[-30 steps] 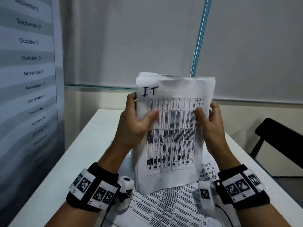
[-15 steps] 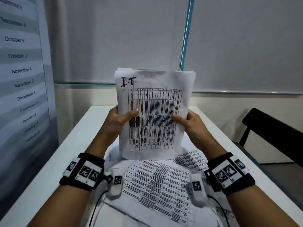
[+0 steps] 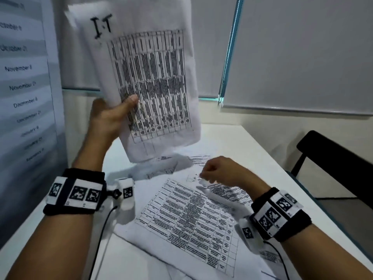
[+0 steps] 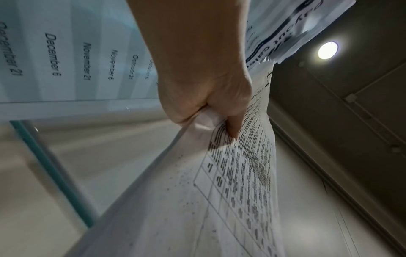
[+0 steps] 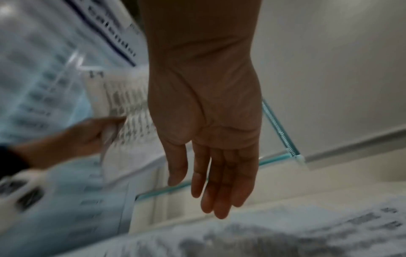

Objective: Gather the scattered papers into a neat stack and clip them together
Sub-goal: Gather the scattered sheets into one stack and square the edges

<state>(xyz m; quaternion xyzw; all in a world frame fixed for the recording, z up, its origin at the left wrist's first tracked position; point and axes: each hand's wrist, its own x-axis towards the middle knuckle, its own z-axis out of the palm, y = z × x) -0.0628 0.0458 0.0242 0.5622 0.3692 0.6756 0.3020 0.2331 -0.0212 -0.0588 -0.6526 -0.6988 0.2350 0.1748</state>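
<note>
Left hand (image 3: 105, 120) grasping paper stack (image 3: 149, 81) aloft at 11 o'clock; right hand (image 5: 211, 139) fingers (image 5: 219, 187) released, plain only from right wrist view, over loose sheets (image 3: 191, 217) on worktop (image 3: 252, 150).

Left of your left hand: a wall chart (image 3: 22, 83) listing dates, October through January. Ahead of both hands, pale roller blinds (image 3: 302, 53) with a teal strip (image 3: 230, 49) between them. Right of your right hand, a black chair (image 3: 335, 156) beside the white table (image 3: 252, 142).

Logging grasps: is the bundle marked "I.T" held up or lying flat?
Held up: left hand grips the bundle, clear of the table.
</note>
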